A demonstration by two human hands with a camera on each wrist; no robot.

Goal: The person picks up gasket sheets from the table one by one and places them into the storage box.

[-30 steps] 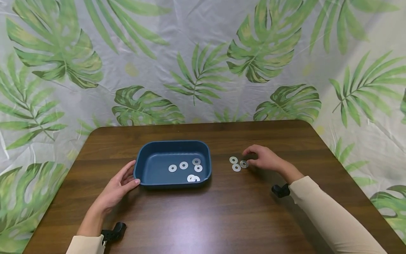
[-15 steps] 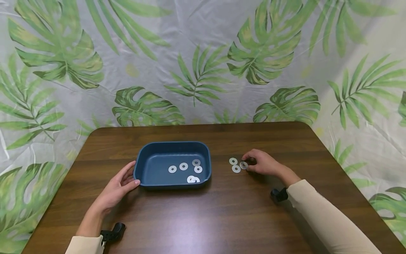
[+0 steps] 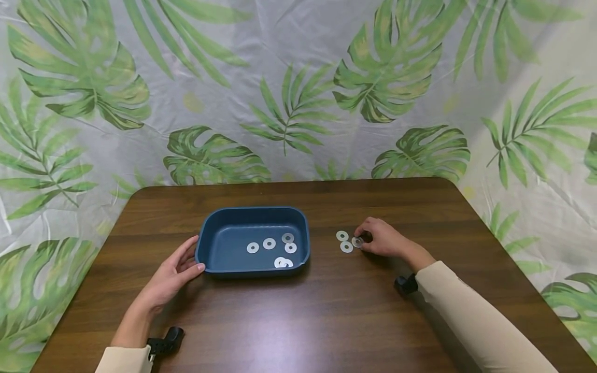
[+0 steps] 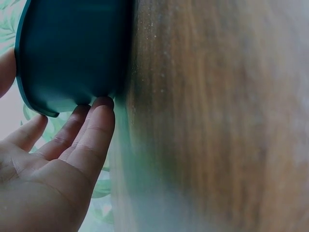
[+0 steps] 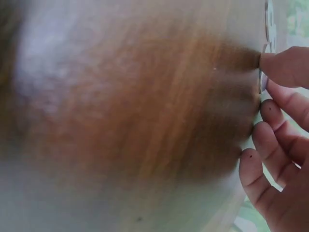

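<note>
At the left end of a blue rectangular tray (image 3: 224, 243), my left hand (image 3: 170, 274) touches the wall with its fingertips, and its thumb lies at the near corner. In the left wrist view its fingers (image 4: 91, 140) are fairly straight against the wall. Several flat metal washers lie in the tray on its right side, two of them overlapping near the front wall. To the right of the tray, my right hand (image 3: 384, 238) pinches a washer (image 3: 354, 242) at table level between thumb and index finger. Two more washers (image 3: 346, 251) lie just left of it.
The brown wooden table (image 3: 298, 321) has rounded far corners. Behind it hangs a leaf-patterned cloth (image 3: 289, 52). A black wrist device (image 3: 168, 342) sits at the left wrist, and another (image 3: 406, 284) at the right.
The right hand's thumb and index finger have closed in on the washer nearest them, and the hand has shifted slightly left. The left hand and tray stay in place.
</note>
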